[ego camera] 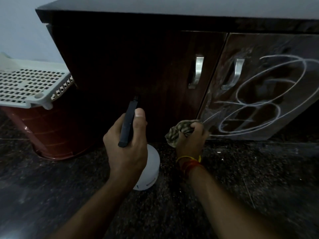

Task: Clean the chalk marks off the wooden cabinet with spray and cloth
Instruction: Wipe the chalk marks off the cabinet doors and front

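Note:
The dark wooden cabinet [120, 66] fills the upper view. Its right door [269, 49] carries looping white chalk marks [269, 94], smeared near the left edge. My left hand [127, 144] grips a white spray bottle [151, 169] by its black trigger head [128, 121], nozzle toward the left door. My right hand [193, 137] clutches a bunched striped cloth [179, 131] against the lower left corner of the chalked door.
Two metal handles [196, 71] [234, 73] sit on the doors. A reddish-brown plastic bin [51, 131] with a white perforated lid [32, 85] stands left of the cabinet. The floor [259, 178] is dark speckled stone.

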`<state>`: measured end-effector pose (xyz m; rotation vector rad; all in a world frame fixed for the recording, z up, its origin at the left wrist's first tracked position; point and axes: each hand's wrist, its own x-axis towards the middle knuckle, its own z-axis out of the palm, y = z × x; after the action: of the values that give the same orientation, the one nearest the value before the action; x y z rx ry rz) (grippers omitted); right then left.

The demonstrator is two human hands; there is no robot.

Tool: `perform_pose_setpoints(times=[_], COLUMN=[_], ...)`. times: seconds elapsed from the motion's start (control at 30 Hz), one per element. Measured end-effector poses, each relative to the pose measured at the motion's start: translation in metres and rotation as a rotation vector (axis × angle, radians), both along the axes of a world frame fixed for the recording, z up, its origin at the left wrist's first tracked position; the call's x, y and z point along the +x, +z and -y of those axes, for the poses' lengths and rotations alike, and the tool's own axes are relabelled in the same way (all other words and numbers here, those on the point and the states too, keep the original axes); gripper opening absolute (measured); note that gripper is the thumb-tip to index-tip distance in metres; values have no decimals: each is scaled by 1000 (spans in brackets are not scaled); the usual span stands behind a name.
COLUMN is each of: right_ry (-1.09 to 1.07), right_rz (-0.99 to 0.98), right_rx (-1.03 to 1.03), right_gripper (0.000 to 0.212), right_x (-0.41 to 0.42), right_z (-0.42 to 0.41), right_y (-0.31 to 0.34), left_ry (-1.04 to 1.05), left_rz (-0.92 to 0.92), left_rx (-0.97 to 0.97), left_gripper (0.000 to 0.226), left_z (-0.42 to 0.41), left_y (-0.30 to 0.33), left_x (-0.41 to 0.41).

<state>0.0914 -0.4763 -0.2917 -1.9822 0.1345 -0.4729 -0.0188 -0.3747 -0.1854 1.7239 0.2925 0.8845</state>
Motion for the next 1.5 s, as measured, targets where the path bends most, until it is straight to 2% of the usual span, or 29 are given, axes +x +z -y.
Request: perform_pose_setpoints(times=[0.27, 0.43, 0.53, 0.77, 1.0, 1.27, 1.43, 1.5], right_ry=[-9, 57, 83, -6, 51, 43, 90, 172], right_rz=[365, 259, 221, 351, 180, 299, 288, 196], right_rx=[11, -90, -94, 46, -70, -1, -153, -254], right_gripper=[34, 34, 34, 34, 32, 30, 30, 28], right_x=[8, -4, -7, 3, -4, -1, -4, -6], right_z=[-6, -1, -2, -16, -10, -14, -11, -7], right_y=[76, 57, 53, 83, 62, 101, 87, 73], left_ry=[-9, -24, -41, -43, -64, -75, -82, -69], left_rz=[-1, 16, 34, 39, 19, 39, 52, 59], left_rx=[-2, -17, -31, -38, -63, -46, -69, -85], left_gripper=[53, 48, 54, 58, 51, 57, 49, 46], left_z=[3, 3, 2, 0, 7, 15, 17, 18], left_y=[0, 4, 6, 6, 11, 17, 28, 32], left_x=[-3, -7, -8, -11, -17, -23, -17, -14])
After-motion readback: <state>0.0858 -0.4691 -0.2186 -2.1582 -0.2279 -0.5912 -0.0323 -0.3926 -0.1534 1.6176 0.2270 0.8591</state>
